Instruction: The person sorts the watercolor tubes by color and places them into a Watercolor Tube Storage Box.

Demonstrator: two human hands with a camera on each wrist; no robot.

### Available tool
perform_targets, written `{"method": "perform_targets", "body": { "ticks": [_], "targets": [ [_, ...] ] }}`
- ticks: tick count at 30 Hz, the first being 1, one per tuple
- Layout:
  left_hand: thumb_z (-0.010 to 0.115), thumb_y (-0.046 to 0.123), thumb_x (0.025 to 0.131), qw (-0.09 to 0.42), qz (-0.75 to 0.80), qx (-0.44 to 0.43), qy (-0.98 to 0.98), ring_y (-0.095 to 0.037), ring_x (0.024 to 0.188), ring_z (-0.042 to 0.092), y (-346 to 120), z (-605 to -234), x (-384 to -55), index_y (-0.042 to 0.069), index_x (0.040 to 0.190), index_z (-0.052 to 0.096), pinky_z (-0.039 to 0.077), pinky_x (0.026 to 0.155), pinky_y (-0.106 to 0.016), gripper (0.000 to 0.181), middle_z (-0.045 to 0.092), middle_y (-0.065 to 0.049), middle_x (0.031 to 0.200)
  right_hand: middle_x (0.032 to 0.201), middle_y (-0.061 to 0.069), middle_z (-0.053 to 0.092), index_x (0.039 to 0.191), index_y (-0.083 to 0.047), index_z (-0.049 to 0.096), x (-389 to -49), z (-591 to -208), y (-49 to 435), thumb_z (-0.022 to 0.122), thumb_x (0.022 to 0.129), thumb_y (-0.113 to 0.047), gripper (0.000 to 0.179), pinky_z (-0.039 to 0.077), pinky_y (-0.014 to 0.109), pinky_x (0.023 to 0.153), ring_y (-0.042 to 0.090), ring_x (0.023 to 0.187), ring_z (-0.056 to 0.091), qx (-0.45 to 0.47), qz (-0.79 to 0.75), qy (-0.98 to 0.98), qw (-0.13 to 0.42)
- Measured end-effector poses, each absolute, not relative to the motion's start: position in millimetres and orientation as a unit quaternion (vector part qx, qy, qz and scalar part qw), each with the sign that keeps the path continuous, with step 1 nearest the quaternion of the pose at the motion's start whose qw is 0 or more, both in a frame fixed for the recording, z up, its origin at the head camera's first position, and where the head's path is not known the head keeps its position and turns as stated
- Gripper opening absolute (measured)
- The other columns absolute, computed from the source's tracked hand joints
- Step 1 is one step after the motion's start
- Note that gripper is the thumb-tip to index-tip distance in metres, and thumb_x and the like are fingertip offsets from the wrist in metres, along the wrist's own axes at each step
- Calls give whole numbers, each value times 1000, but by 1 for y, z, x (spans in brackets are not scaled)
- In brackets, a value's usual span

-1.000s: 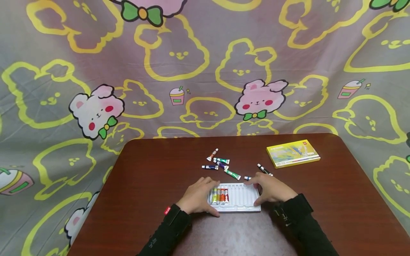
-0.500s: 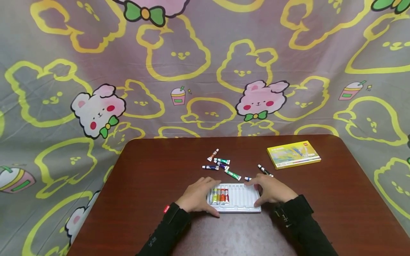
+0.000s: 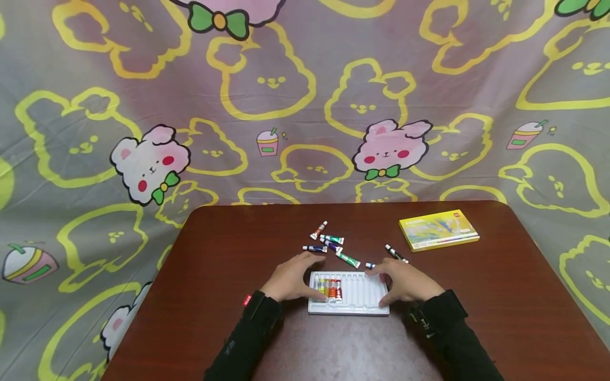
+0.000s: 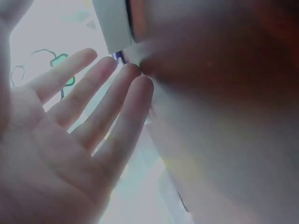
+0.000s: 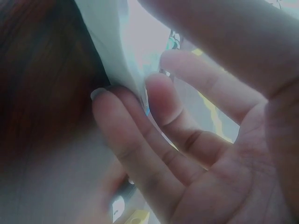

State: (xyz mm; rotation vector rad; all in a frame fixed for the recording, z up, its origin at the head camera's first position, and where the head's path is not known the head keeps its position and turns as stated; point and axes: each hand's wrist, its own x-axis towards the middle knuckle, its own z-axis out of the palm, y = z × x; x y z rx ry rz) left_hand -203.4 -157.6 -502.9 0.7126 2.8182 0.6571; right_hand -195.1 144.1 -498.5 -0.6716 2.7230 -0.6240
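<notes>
A white plastic tray [image 3: 364, 291] lies flat on the table in the head view, with several paint tubes [image 3: 339, 290] in yellow, orange and red side by side in its left slots. At its right end my right hand [image 3: 407, 280] grips the edge between thumb and fingers; the right wrist view shows fingertips against the tray's white edge [image 5: 105, 42]. My left hand [image 3: 292, 278] is at the left end, thumb over the yellow tubes. In the left wrist view its fingers [image 4: 126, 116] are extended and spread.
Loose paint tubes lie behind the tray: brown [image 3: 319, 229], teal [image 3: 332, 239], purple [image 3: 331, 245], dark blue [image 3: 315, 248] and green [image 3: 348, 259]. A blue-labelled one [image 3: 370, 265] is partly behind my right hand, near a black tube [image 3: 396, 253]. A yellow box [image 3: 439, 230] lies back right.
My left hand has shifted away from me, its thumb leaving the tray's front left corner and now over the yellow tubes. The right hand and tray stay put.
</notes>
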Motion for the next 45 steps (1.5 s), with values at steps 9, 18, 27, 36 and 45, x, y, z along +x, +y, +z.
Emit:
{"method": "perform_targets", "body": {
  "ticks": [9,18,27,36,45],
  "targets": [
    [86,55,60,117,244,251,930,-19,112,58,-156,-494,-216,24,143,50,51,93,-47,95,51,0,145,85,-1,52,127,-24,67,-197,-498,143,92,60,-32,72,43,34,67,16,78,46,-229,-209,941,137],
    [80,42,78,66,237,231,941,-20,98,61,-149,-492,-231,19,136,58,52,83,-45,66,64,-5,127,84,-2,53,126,-24,67,-198,-499,143,93,60,-29,71,43,34,68,16,78,47,-226,-214,940,142],
    [81,30,79,-3,229,176,957,-17,88,58,-152,-500,-252,17,129,63,50,75,-45,56,65,-5,115,81,-1,54,124,-19,69,-198,-499,143,92,61,-26,68,43,33,65,15,76,47,-236,-230,933,144],
    [81,27,79,-14,217,176,960,-23,107,59,-148,-504,-260,17,129,64,53,84,-49,53,64,-5,123,81,0,54,123,-19,69,-197,-499,144,93,60,-26,68,43,33,66,15,76,47,-234,-231,934,140],
    [81,24,79,-6,222,188,957,-21,97,61,-132,-503,-262,18,126,65,53,81,-47,49,67,-4,114,81,0,55,122,-19,69,-198,-500,146,93,59,-25,67,43,33,67,16,76,48,-230,-239,932,145]
  ]
}}
